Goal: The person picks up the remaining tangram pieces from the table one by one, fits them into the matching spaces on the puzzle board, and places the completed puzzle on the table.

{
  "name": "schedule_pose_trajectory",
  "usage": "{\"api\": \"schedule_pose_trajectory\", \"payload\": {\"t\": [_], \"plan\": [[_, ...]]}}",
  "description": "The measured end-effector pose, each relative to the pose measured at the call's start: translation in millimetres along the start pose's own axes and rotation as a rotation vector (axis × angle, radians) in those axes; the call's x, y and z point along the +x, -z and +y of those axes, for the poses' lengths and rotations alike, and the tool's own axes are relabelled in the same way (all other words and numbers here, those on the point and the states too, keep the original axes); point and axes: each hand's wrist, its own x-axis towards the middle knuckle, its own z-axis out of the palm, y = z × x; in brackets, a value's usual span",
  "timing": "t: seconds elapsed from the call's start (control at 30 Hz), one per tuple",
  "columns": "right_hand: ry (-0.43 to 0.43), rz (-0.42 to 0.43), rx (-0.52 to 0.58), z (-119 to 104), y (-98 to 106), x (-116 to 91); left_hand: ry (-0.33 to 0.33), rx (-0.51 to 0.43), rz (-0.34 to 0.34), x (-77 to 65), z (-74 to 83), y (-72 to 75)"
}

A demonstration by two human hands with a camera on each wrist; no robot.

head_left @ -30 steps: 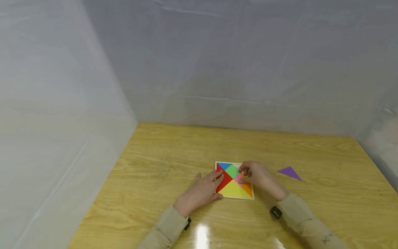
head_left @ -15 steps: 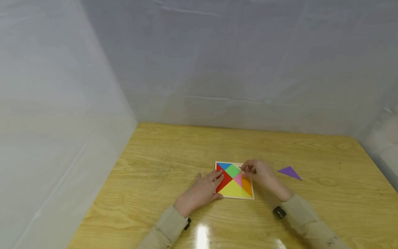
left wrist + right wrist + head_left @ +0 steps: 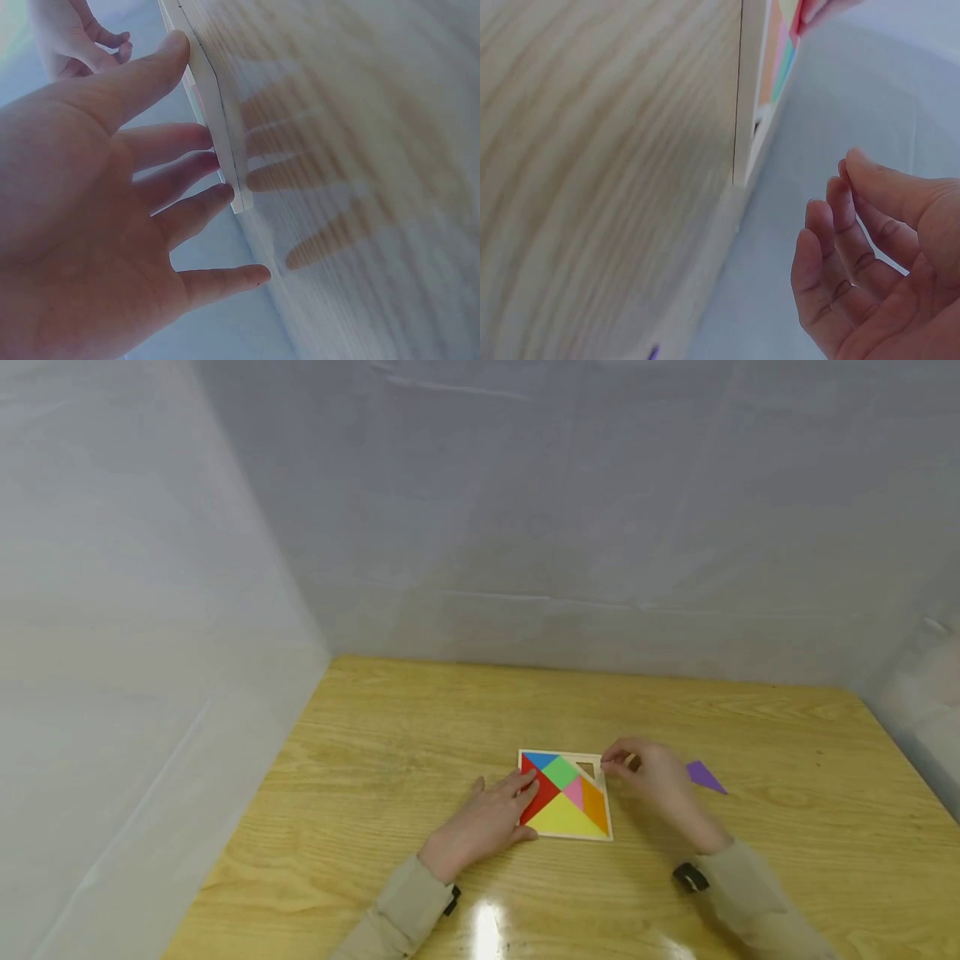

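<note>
A square wooden tangram tray (image 3: 598, 779) lies flat on the table. In it are red (image 3: 543, 798), yellow (image 3: 566, 818) and blue triangles (image 3: 539, 761), a green square (image 3: 561, 772), a pink triangle (image 3: 574, 792) and an orange parallelogram (image 3: 595, 807). My left hand (image 3: 480, 820) rests on the tray's left side, fingers spread over the red piece and thumb at the near edge. By the far right corner hovers my right hand (image 3: 658, 781), loosely bent with thumb and index fingertips close together, holding nothing. A purple triangle (image 3: 707, 777) lies beyond it, partly hidden by this hand.
The wooden table (image 3: 390, 735) extends around the tray. White sheeting (image 3: 525, 527) stands behind it and at both sides. Black straps (image 3: 691, 877) show at both sleeves. The tray's far right corner has bare wood and a small dark cutout (image 3: 586, 769).
My right hand has moved away from the orange parallelogram, rightward past the tray's corner, uncovering the piece and the cutout and partly covering the purple triangle. My left hand stays put.
</note>
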Motion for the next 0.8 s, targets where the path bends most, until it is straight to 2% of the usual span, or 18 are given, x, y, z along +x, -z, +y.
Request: {"api": "schedule_pose_trajectory", "payload": {"t": [0.13,0.47,0.8], "plan": [[0.019,0.059,-0.043,6,14,-6,0.0,-0.006,0.001,-0.2,0.7,1.0],[-0.013,0.097,-0.151,32,44,-20,0.005,-0.015,0.005,-0.6,0.9,1.0],[-0.107,0.053,-0.215,63,68,-34,0.002,-0.002,0.002,-0.5,0.1,0.1]]}}
